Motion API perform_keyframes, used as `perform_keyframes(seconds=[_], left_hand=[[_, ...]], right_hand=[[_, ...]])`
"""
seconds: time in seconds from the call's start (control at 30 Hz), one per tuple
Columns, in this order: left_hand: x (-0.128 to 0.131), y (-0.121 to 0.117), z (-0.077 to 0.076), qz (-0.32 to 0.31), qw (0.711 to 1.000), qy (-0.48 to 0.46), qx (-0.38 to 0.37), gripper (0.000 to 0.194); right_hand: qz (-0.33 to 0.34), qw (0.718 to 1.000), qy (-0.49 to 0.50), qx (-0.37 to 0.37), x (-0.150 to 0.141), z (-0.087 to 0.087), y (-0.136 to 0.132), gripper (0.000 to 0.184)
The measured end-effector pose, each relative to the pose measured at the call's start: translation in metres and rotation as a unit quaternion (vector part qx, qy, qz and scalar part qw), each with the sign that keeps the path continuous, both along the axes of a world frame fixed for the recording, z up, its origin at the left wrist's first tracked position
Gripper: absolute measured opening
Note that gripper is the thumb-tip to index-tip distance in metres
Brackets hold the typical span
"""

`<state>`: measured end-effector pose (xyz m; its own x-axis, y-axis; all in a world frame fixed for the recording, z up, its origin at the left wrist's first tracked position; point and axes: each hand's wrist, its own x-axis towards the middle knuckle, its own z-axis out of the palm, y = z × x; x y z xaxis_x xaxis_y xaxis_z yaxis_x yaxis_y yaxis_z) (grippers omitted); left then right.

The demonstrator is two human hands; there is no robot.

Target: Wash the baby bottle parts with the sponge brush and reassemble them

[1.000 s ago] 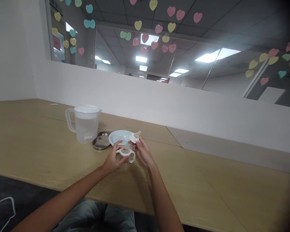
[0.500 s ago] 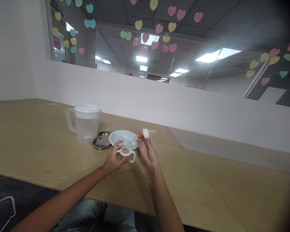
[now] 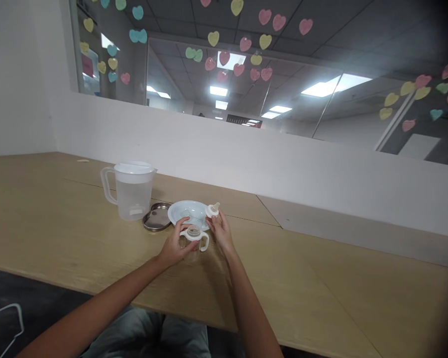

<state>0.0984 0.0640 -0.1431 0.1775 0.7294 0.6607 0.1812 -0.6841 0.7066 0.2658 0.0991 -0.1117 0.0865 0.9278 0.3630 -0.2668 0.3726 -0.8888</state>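
Note:
A clear baby bottle (image 3: 194, 233) with a white two-handled holder round its neck stands upright, its mouth uncovered. My left hand (image 3: 176, 243) is wrapped round its left side. Just above and to the right, my right hand (image 3: 221, 231) grips a white bottle collar with a clear nipple (image 3: 212, 211), which points up and slightly right. The collar is apart from the bottle. Behind both hands lies a pale blue-white plate (image 3: 177, 213), its right rim partly hidden by the collar and my fingers. Clear items on the plate are too faint to name.
A translucent lidded pitcher (image 3: 134, 191) holding clear liquid stands at the left. Between it and the plate lies a shallow metal tray (image 3: 157, 218). The wooden table (image 3: 302, 278) runs along a white wall with a window above.
My right hand has moved left and slightly down with the nipple collar, which has turned from pointing right to pointing mostly up. My left hand and the bottle have stayed in place.

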Motion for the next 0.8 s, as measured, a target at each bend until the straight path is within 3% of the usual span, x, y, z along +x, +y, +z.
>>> perform_keyframes(seconds=[0.17,0.37,0.57,0.8], left_hand=[[0.000,-0.001,0.001,0.000,1.000,0.000,0.003,0.064],[-0.001,-0.002,0.003,0.005,1.000,0.020,0.018,0.062],[-0.002,-0.003,0.004,0.006,0.999,0.029,0.015,0.061],[-0.001,-0.002,0.004,0.010,0.999,0.029,0.026,0.060]], right_hand=[[-0.023,0.984,-0.160,0.071,-0.003,0.000,-0.006,0.064],[-0.043,0.954,-0.283,0.087,-0.001,0.001,-0.013,0.053],[-0.049,0.951,-0.298,0.066,0.002,-0.003,-0.010,0.055],[-0.011,0.972,-0.224,0.073,0.000,-0.004,-0.007,0.057]])
